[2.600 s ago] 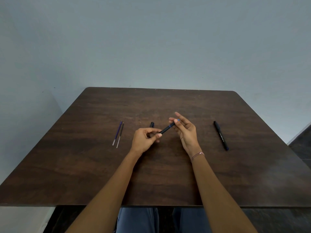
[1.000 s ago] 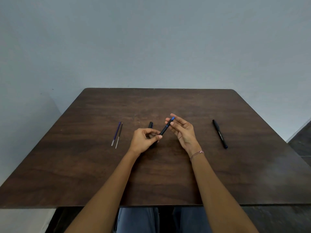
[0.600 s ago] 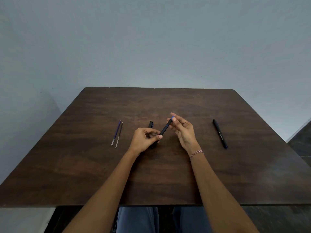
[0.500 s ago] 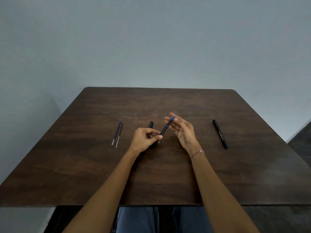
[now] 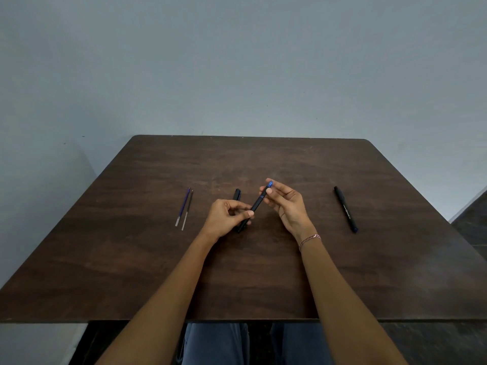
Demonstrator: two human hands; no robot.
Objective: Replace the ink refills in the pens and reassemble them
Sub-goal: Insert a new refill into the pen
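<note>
A black pen with a blue tip section [image 5: 257, 204] slants up to the right above the middle of the brown table [image 5: 263, 272]. My left hand [image 5: 226, 216] grips its lower barrel. My right hand [image 5: 286, 204] pinches the blue tip end between thumb and fingers. A black pen cap [image 5: 237, 194] lies on the table just behind my left hand. Two thin ink refills [image 5: 184, 209], one blue and one dark, lie side by side to the left. A second, capped black pen [image 5: 345, 209] lies to the right.
A plain grey-blue wall stands behind the table's far edge. The table's front edge is near my lap, and dark floor shows at the right.
The pen has tilted steeper, its blue tip now pointing farther up. My right fingers have shifted along the tip end. Cap, refills and second pen lie unmoved.
</note>
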